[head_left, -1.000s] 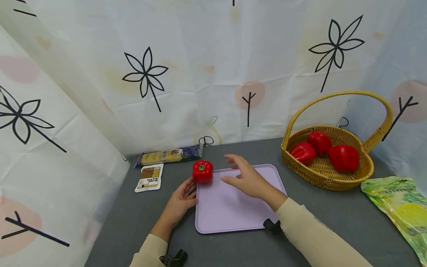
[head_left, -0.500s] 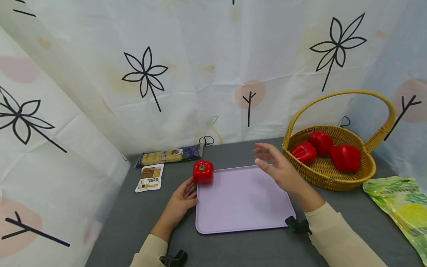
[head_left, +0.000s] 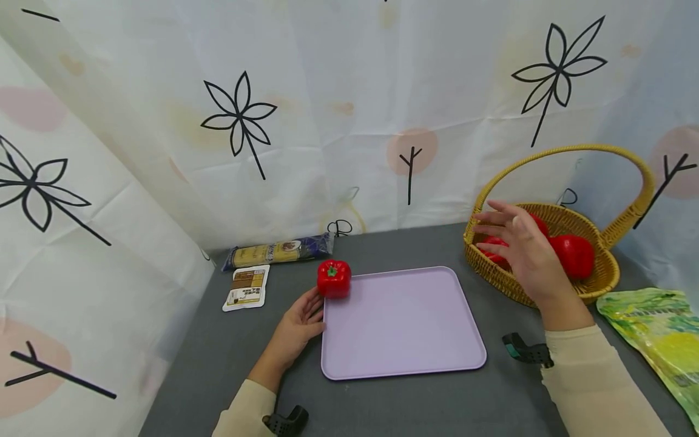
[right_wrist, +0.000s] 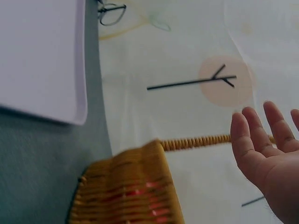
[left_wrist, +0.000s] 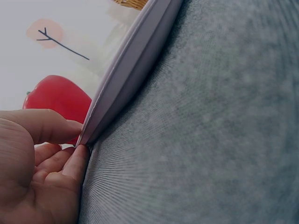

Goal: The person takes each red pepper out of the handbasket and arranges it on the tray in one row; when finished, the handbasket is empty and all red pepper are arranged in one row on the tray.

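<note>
A red bell pepper (head_left: 334, 279) sits on the far left corner of the lilac tray (head_left: 404, 328). My left hand (head_left: 297, 325) is at the tray's left side; in the left wrist view its thumb (left_wrist: 60, 128) and fingertips pinch the rim, with the red pepper just beyond. Over the left part of the wicker basket (head_left: 497, 280) hovers my right hand (head_left: 530, 252), fingers extended and holding nothing. More red bell peppers (head_left: 573, 256) lie in the basket, partly hidden by that hand. In the right wrist view the fingers (right_wrist: 240, 133) spread near the basket handle.
At the back left lie a blue-and-yellow long packet (head_left: 278, 251) and a small white-and-brown pouch (head_left: 247, 288). A green-and-yellow bag (head_left: 655, 334) lies at the right, near the basket. A patterned white curtain (head_left: 327, 121) stands behind the grey table.
My right hand has moved right, from above the tray to over the basket. The left hand stays at the tray's edge and the pepper on the tray has not moved.
</note>
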A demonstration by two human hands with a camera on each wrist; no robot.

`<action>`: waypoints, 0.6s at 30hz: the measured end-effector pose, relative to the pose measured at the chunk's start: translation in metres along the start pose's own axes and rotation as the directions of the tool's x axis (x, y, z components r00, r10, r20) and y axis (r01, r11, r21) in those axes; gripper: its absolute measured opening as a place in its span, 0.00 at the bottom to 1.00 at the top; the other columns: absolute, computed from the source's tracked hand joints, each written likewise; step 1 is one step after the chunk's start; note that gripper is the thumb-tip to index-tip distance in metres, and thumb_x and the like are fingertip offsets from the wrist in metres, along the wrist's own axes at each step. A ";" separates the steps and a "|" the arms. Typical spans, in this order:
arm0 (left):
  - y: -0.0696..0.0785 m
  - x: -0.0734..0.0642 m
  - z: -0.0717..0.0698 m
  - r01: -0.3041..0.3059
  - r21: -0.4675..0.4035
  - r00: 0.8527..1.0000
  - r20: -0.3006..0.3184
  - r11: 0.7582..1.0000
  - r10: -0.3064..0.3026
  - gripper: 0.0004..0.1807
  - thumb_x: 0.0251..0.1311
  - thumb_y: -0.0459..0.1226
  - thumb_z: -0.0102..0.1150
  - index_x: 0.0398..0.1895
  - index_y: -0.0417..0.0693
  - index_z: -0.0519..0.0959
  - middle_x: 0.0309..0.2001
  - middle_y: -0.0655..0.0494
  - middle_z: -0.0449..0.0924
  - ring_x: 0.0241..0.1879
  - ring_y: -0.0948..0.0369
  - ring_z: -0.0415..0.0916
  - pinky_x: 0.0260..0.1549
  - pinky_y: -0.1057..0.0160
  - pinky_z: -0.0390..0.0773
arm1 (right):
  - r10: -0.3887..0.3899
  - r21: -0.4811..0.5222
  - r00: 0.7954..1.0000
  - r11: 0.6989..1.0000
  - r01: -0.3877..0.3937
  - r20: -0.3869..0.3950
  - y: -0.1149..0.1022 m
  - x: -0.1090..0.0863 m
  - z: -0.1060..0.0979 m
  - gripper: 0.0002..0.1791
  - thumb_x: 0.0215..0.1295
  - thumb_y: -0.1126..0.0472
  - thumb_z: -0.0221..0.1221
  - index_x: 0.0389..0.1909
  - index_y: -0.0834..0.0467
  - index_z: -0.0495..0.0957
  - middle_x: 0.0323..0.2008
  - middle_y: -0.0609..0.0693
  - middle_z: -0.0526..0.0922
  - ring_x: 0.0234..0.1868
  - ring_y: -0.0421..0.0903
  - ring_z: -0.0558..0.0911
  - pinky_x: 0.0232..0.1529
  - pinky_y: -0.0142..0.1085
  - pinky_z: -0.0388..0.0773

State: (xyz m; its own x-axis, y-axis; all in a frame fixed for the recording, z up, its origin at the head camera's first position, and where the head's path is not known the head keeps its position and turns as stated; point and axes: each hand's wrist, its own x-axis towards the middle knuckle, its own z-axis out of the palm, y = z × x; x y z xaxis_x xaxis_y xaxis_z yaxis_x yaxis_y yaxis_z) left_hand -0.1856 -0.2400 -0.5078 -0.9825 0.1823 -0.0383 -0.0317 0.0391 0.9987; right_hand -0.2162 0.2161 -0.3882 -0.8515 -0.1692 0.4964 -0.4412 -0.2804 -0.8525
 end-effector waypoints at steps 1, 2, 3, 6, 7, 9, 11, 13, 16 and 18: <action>0.000 0.000 0.000 -0.001 0.000 1.000 -0.001 1.000 0.001 0.47 0.64 0.15 0.60 0.86 0.35 0.56 0.84 0.40 0.58 0.81 0.46 0.58 0.70 0.56 0.70 | -0.001 0.011 1.000 1.000 0.001 -0.019 -0.001 0.000 -0.004 0.28 0.88 0.55 0.45 0.81 0.64 0.63 0.70 0.66 0.73 0.67 0.59 0.74 0.64 0.40 0.80; 0.000 0.000 0.000 0.000 0.000 1.000 -0.002 1.000 0.000 0.47 0.64 0.15 0.60 0.86 0.36 0.56 0.84 0.40 0.58 0.81 0.46 0.58 0.70 0.56 0.70 | 0.000 0.020 0.999 1.000 0.001 -0.037 -0.002 0.000 -0.008 0.29 0.88 0.54 0.44 0.81 0.65 0.62 0.70 0.66 0.73 0.67 0.59 0.74 0.64 0.41 0.80; -0.001 0.000 0.000 0.002 0.000 1.000 -0.003 1.000 -0.002 0.47 0.64 0.15 0.60 0.86 0.36 0.56 0.83 0.41 0.58 0.81 0.46 0.59 0.70 0.57 0.70 | 0.003 0.028 0.998 1.000 -0.001 -0.058 -0.003 -0.001 -0.012 0.30 0.89 0.53 0.44 0.81 0.66 0.61 0.70 0.66 0.73 0.68 0.59 0.74 0.63 0.41 0.80; -0.001 0.000 -0.001 0.001 0.001 1.000 0.000 1.000 -0.001 0.47 0.64 0.15 0.60 0.86 0.35 0.56 0.84 0.40 0.58 0.81 0.46 0.58 0.70 0.56 0.70 | 0.011 0.049 0.992 0.999 -0.005 -0.128 -0.004 -0.002 -0.023 0.34 0.88 0.50 0.45 0.82 0.67 0.59 0.69 0.66 0.74 0.67 0.60 0.75 0.61 0.42 0.81; -0.001 0.000 -0.001 0.003 0.001 1.000 -0.001 1.000 -0.003 0.47 0.64 0.15 0.61 0.86 0.36 0.56 0.84 0.40 0.58 0.81 0.46 0.58 0.70 0.56 0.70 | 0.012 0.053 0.989 0.999 -0.004 -0.147 -0.004 -0.002 -0.026 0.35 0.88 0.49 0.46 0.83 0.67 0.58 0.69 0.65 0.74 0.67 0.60 0.75 0.61 0.42 0.82; -0.001 0.000 -0.001 0.005 -0.001 1.000 -0.002 1.000 -0.005 0.47 0.64 0.15 0.61 0.86 0.35 0.56 0.84 0.40 0.58 0.81 0.46 0.58 0.70 0.57 0.70 | 0.007 0.060 0.985 0.998 0.003 -0.170 -0.003 -0.003 -0.033 0.34 0.88 0.48 0.46 0.82 0.66 0.60 0.69 0.65 0.75 0.67 0.59 0.75 0.60 0.41 0.83; -0.002 0.000 -0.001 0.005 0.000 1.000 -0.003 1.000 -0.005 0.47 0.64 0.15 0.61 0.86 0.35 0.56 0.84 0.40 0.58 0.81 0.46 0.58 0.70 0.57 0.70 | -0.002 0.066 0.984 0.998 0.014 -0.178 -0.002 -0.004 -0.041 0.32 0.88 0.49 0.45 0.81 0.64 0.63 0.68 0.63 0.77 0.67 0.59 0.76 0.60 0.41 0.83; -0.002 0.000 -0.002 0.006 0.002 1.000 -0.004 1.000 -0.006 0.47 0.64 0.15 0.61 0.86 0.36 0.56 0.83 0.40 0.58 0.81 0.46 0.58 0.70 0.57 0.71 | -0.009 0.070 0.983 0.997 0.022 -0.184 -0.001 -0.006 -0.047 0.29 0.89 0.50 0.43 0.80 0.62 0.66 0.68 0.62 0.78 0.67 0.58 0.76 0.60 0.40 0.82; -0.002 0.000 -0.002 0.002 0.005 1.000 -0.001 1.000 -0.002 0.47 0.64 0.16 0.61 0.86 0.36 0.56 0.83 0.40 0.58 0.81 0.46 0.58 0.70 0.57 0.70 | -0.008 0.063 0.979 0.998 0.021 -0.203 0.002 -0.008 -0.055 0.28 0.90 0.51 0.42 0.79 0.60 0.68 0.66 0.60 0.79 0.66 0.57 0.76 0.59 0.38 0.82; -0.001 0.000 -0.001 0.003 0.008 1.000 -0.003 1.000 -0.003 0.47 0.64 0.16 0.61 0.86 0.36 0.56 0.83 0.40 0.58 0.81 0.46 0.58 0.70 0.57 0.70 | 0.010 0.049 0.974 0.999 0.001 -0.227 0.007 -0.010 -0.060 0.27 0.90 0.50 0.43 0.78 0.59 0.69 0.66 0.58 0.80 0.66 0.55 0.77 0.59 0.36 0.82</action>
State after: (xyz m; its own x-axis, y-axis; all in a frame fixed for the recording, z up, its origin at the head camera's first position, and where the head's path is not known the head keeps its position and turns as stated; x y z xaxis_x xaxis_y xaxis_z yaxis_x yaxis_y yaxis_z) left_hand -0.1859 -0.2414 -0.5091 -0.9829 0.1796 -0.0409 -0.0329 0.0470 0.9984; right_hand -0.2277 0.2728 -0.4087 -0.8981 0.0468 0.4373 -0.4274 -0.3267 -0.8430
